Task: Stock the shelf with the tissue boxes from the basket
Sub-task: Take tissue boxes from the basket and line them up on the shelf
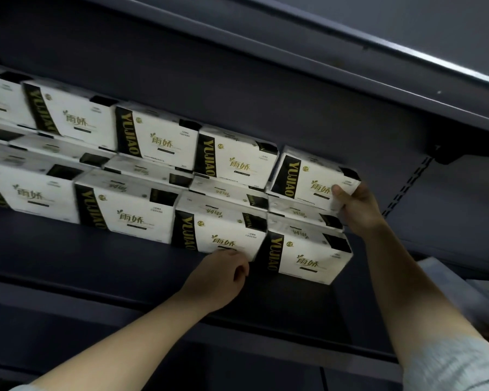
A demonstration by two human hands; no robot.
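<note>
White tissue packs with black and gold bands stand in two stacked rows on a dark shelf [102, 258]. My right hand [356, 206] grips the lower right corner of the rightmost upper pack [308, 176], thumb on its front face. My left hand [223, 273] touches the bottom edge of a lower-row pack [218, 235], with fingers curled against it. Another lower pack [308, 255] stands just right of that hand. The basket is out of view.
The dark shelf above [350, 57] overhangs the packs closely. A slotted upright [407, 182] and a bracket stand to the right of the stack. Bare shelf lies in front of the packs. A blurred pale object [463, 292] sits at the right edge.
</note>
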